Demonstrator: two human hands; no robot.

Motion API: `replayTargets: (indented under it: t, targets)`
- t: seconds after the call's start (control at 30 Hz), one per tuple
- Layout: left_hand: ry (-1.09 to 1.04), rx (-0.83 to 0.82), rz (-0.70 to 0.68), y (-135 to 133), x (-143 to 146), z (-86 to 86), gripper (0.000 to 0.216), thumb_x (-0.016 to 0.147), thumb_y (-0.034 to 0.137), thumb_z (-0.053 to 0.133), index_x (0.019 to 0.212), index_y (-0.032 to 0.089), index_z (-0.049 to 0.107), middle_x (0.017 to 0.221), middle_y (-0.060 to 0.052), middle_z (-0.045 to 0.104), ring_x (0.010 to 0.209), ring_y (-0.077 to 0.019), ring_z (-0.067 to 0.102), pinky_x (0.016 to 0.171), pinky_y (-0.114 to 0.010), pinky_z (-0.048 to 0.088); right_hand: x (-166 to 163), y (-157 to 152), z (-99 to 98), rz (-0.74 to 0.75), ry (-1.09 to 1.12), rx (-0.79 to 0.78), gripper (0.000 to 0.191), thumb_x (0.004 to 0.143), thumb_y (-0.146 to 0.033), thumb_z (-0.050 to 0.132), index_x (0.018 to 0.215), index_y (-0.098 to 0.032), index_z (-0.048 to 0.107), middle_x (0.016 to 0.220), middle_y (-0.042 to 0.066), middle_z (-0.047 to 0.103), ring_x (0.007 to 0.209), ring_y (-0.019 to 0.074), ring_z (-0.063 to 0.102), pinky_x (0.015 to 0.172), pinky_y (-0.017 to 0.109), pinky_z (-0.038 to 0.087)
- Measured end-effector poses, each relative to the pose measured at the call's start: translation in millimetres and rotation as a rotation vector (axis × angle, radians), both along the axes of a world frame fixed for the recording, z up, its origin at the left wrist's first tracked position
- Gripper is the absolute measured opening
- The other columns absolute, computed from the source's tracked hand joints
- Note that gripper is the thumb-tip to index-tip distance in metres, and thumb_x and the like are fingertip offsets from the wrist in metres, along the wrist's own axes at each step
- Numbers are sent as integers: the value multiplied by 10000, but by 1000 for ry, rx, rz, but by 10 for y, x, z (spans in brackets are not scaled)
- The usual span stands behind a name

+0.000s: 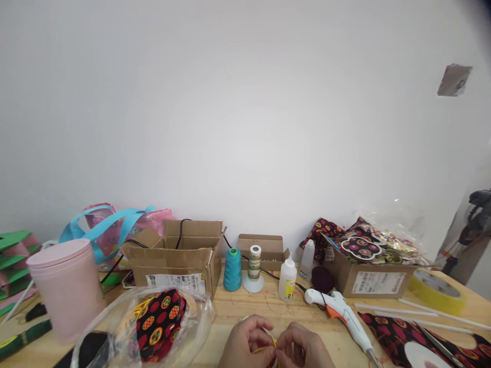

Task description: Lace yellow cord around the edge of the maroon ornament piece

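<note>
Pinching yellow cord: left hand, right hand touching; glue gun near.

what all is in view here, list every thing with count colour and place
yellow strand: one, yellow, between the two hands
plastic bag: one, clear, front left
patterned fabric: one, black with red and yellow dots, inside the bag
tub: one, pink, lidded, left
tote bag: one, pink with blue handles, back left
cardboard boxes: three, brown, along the wall
thread cones: two, teal and green-white, centre
glue bottles: two, white, right of the cones
glue gun: one, white and orange, lying right of centre
tape roll: one, yellow, far right
table: one, pale wood
left hand: pinching the strand, bottom centre
right hand: pinching the strand, beside it
</note>
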State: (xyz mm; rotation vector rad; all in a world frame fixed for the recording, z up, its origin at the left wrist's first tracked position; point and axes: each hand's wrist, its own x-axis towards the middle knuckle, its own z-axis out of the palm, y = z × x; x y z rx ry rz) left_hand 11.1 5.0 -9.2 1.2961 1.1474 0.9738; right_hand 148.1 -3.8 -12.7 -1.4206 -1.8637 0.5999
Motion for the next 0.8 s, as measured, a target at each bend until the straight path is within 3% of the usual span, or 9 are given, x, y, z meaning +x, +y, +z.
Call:
replayTargets:
  t: [0.33,0.8]
  targets:
    - [-2,-6,-6,-21,32,24,241,519,32,508,739,128,504,530,14,612,436,-93,513,416,-181,332,36,-32,124,-11,-211,34,128,570,-155,493,616,-191,607,513,-36,521,422,72,404,392,156,264]
    - [-14,-12,0,-19,44,9,252,503,16,513,734,119,505,526,12,615,439,-96,516,427,-188,349,41,7,4,24,-44,-43,75,552,-165,497,583,-162,566,479,-51,441,403,62,333,390,170,217]
